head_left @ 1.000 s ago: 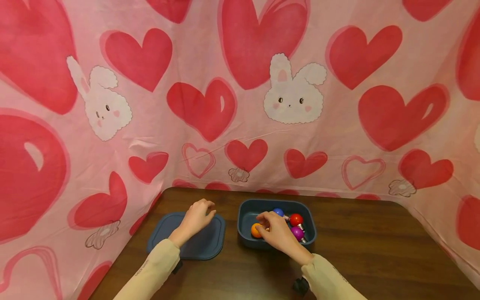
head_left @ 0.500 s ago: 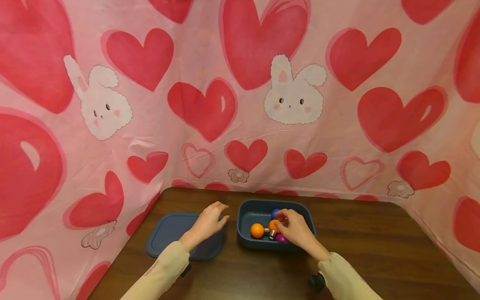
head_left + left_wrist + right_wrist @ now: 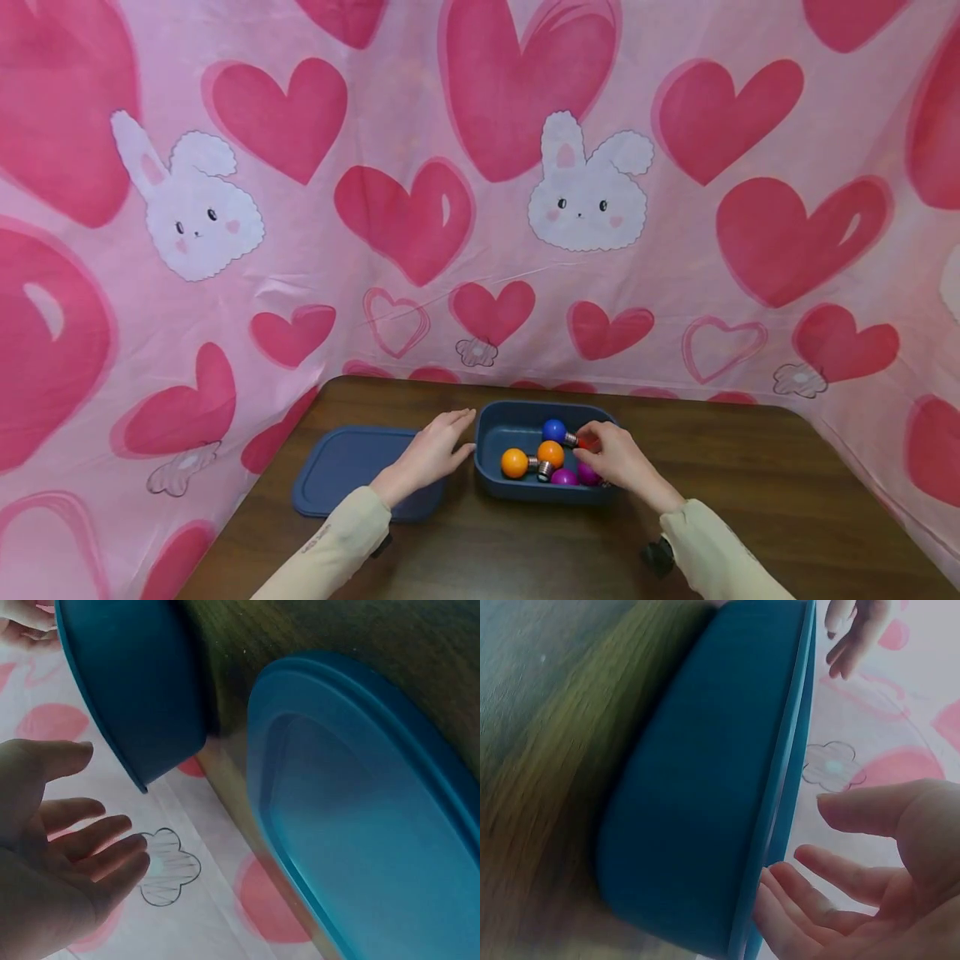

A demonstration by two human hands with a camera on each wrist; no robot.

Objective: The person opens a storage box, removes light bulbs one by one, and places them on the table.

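Observation:
A dark blue plastic box (image 3: 543, 493) holds several small coloured light bulbs with metal screw bases. Among them are a blue bulb (image 3: 554, 430), an orange bulb (image 3: 514, 462), a second orange bulb (image 3: 551, 454) and two purple ones, one purple bulb (image 3: 564, 477) near the front wall. Part of a red bulb (image 3: 586, 442) shows beneath my right hand (image 3: 619, 458). That hand is over the box's right end, and in the right wrist view its loosely bent fingers hold nothing, close to the rim. My left hand (image 3: 426, 457) extends relaxed fingers towards the box's left wall, holding nothing.
Left of the box lies a flat blue lid (image 3: 352, 471), partly covered by my left forearm and hand. Both rest on a brown wooden table (image 3: 750, 483). A pink cloth (image 3: 480, 250) with hearts and rabbits hangs behind and around the table.
My right hand has moved right from over the box's middle to its right end, uncovering the second orange bulb and others. My left hand has moved right from above the lid towards the box.

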